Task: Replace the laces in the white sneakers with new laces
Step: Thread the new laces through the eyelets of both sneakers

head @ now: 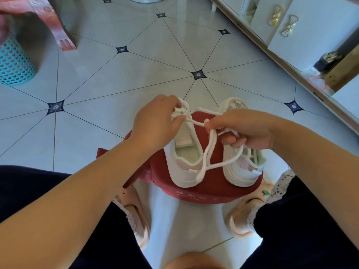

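Note:
Two white sneakers stand side by side on a red stool point(211, 186) between my knees, heels toward me. My left hand point(155, 123) covers the front of the left sneaker point(182, 164) and pinches the white lace point(208, 152) at its eyelets. My right hand point(244, 129) hovers over the right sneaker point(239, 171) and pinches the same lace near its other end. Loose loops of the lace hang down between the two shoes. The right sneaker's toe point(234, 103) shows beyond my right hand.
The stool stands on a pale tiled floor point(136, 74). A teal perforated basket point(13, 61) and a red furniture leg point(60, 30) sit at far left. A white cabinet point(291, 30) runs along the right. My slippered feet point(139, 220) flank the stool.

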`<move>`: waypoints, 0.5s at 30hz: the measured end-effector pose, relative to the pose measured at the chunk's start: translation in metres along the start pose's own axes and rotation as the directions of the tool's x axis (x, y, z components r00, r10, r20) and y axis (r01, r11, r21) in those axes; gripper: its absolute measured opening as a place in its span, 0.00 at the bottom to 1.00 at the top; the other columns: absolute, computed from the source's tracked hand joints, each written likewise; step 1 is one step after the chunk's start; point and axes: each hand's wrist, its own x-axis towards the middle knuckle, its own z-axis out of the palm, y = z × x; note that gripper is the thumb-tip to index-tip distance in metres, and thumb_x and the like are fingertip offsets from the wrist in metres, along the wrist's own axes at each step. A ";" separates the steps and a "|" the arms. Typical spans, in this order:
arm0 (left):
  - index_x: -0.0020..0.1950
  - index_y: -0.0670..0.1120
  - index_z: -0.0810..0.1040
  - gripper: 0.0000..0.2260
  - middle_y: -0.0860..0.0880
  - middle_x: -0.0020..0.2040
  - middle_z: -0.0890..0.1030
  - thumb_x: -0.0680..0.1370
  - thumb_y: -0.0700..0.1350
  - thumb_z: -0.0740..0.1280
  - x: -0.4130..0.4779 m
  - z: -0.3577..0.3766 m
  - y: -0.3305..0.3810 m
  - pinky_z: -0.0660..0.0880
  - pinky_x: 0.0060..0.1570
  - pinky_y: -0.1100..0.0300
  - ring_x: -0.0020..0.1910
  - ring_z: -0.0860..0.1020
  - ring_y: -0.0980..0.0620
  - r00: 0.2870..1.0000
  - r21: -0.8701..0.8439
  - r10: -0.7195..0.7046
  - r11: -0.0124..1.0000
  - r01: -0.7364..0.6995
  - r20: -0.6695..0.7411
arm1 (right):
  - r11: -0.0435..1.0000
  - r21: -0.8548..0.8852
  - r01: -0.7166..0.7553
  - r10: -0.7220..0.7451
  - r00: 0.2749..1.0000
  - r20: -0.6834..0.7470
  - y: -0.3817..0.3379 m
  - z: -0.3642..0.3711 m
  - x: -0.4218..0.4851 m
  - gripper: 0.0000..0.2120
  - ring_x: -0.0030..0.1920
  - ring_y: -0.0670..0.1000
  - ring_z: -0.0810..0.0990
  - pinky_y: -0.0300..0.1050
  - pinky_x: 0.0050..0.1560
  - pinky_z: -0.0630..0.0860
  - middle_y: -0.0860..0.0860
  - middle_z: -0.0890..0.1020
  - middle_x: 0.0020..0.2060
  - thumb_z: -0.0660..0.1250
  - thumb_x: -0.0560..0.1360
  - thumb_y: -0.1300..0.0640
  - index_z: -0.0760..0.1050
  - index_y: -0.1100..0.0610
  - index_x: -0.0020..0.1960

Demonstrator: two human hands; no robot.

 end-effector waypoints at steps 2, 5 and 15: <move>0.56 0.49 0.78 0.13 0.56 0.50 0.76 0.73 0.49 0.70 -0.007 -0.009 0.012 0.62 0.49 0.65 0.49 0.69 0.57 0.977 -0.121 0.208 0.972 -0.201 0.045 | 0.994 0.109 0.028 -0.030 0.999 0.014 -0.007 -0.003 -0.004 0.08 0.21 0.42 0.61 0.30 0.18 0.51 0.47 0.70 0.27 0.64 0.75 0.57 0.74 0.57 0.37; 0.49 0.48 0.80 0.07 0.58 0.43 0.76 0.71 0.45 0.70 -0.017 -0.010 0.027 0.62 0.46 0.66 0.44 0.70 0.59 0.943 -0.202 0.307 0.939 -0.278 0.128 | 0.990 0.116 0.076 -0.082 0.995 0.054 -0.015 -0.001 -0.011 0.08 0.22 0.42 0.59 0.30 0.18 0.52 0.49 0.73 0.30 0.65 0.70 0.54 0.74 0.58 0.38; 0.37 0.53 0.80 0.14 0.45 0.37 0.81 0.74 0.34 0.66 -0.017 -0.068 0.054 0.72 0.37 0.68 0.32 0.75 0.61 0.984 -0.674 0.168 0.734 -0.085 0.059 | 0.967 0.150 0.205 -0.178 0.968 -0.177 -0.033 -0.013 -0.037 0.11 0.22 0.42 0.59 0.32 0.20 0.55 0.50 0.69 0.29 0.60 0.78 0.53 0.71 0.59 0.42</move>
